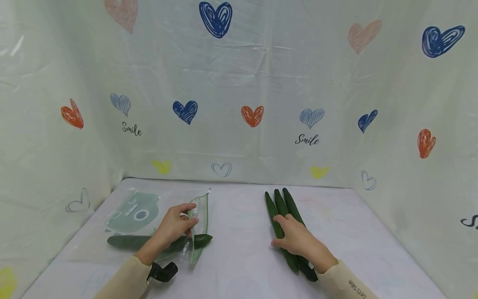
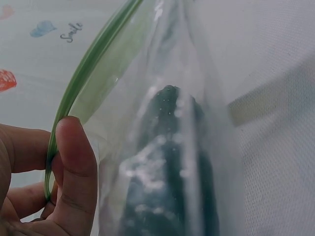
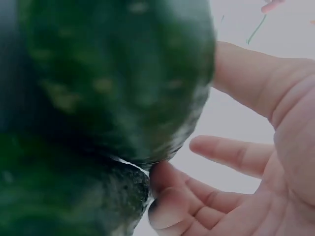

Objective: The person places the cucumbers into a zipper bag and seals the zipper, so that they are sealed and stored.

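My left hand (image 1: pixel 173 226) pinches the green-edged mouth of a clear zip bag (image 1: pixel 199 211) between thumb and fingers, keeping that edge raised. Inside lies a dark green cucumber (image 1: pixel 127 242); its tip shows at the bag's mouth, and the left wrist view has its end (image 2: pixel 165 162) behind the film. To the right, three cucumbers (image 1: pixel 281 203) lie side by side on the table. Over them, my right hand (image 1: pixel 298 238) grips the leftmost one. In the right wrist view the thumb is against that cucumber (image 3: pixel 123 78), with fingertips at its other side, where it meets its neighbour (image 3: pixel 69 191).
The bag lies flat on the left of the white table (image 1: pixel 239 257), with a pale green cartoon print (image 1: pixel 136 211) on it. A black device (image 1: pixel 164 272) sits at the left wrist. A white curtain (image 1: pixel 239 74) with printed hearts surrounds the table.
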Demonstrator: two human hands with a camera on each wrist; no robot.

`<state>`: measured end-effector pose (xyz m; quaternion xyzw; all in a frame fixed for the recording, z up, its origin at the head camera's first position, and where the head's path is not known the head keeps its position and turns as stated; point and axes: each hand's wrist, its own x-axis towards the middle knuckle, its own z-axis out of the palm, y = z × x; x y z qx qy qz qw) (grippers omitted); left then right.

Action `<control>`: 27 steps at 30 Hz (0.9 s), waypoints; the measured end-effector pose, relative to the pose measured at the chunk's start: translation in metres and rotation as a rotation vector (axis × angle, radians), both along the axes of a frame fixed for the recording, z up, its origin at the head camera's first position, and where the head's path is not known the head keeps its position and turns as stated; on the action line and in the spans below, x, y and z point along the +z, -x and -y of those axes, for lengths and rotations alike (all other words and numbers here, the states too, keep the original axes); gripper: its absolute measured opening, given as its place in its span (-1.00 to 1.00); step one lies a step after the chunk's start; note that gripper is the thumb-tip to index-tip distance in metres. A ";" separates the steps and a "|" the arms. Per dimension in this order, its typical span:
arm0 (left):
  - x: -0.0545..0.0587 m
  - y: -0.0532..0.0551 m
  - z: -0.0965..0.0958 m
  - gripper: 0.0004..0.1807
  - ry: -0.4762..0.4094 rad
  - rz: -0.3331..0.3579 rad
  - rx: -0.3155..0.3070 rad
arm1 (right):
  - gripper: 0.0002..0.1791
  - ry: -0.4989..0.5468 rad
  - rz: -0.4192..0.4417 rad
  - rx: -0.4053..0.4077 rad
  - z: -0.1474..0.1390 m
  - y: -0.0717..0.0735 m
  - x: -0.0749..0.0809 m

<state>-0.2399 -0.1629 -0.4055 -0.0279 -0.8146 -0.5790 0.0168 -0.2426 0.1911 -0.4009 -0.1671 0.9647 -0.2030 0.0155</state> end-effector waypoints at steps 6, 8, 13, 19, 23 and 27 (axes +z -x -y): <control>0.002 0.000 0.000 -0.45 0.001 -0.001 -0.001 | -0.29 -0.005 -0.044 0.025 0.003 0.002 -0.003; 0.002 -0.001 0.000 -0.45 0.002 -0.005 -0.001 | -0.29 -0.004 -0.036 0.028 0.005 0.002 -0.003; 0.001 0.000 0.000 -0.45 0.002 0.002 0.001 | -0.25 -0.031 -0.008 -0.001 0.011 0.002 -0.003; -0.001 0.002 0.000 -0.44 -0.005 -0.004 -0.003 | -0.24 -0.028 0.055 0.015 0.016 0.005 -0.003; -0.001 0.003 0.000 -0.44 -0.011 -0.001 -0.002 | -0.27 0.014 0.082 0.013 0.018 0.005 -0.004; -0.001 0.002 0.001 -0.45 -0.008 0.002 0.000 | -0.31 0.063 0.082 0.034 0.022 0.005 -0.006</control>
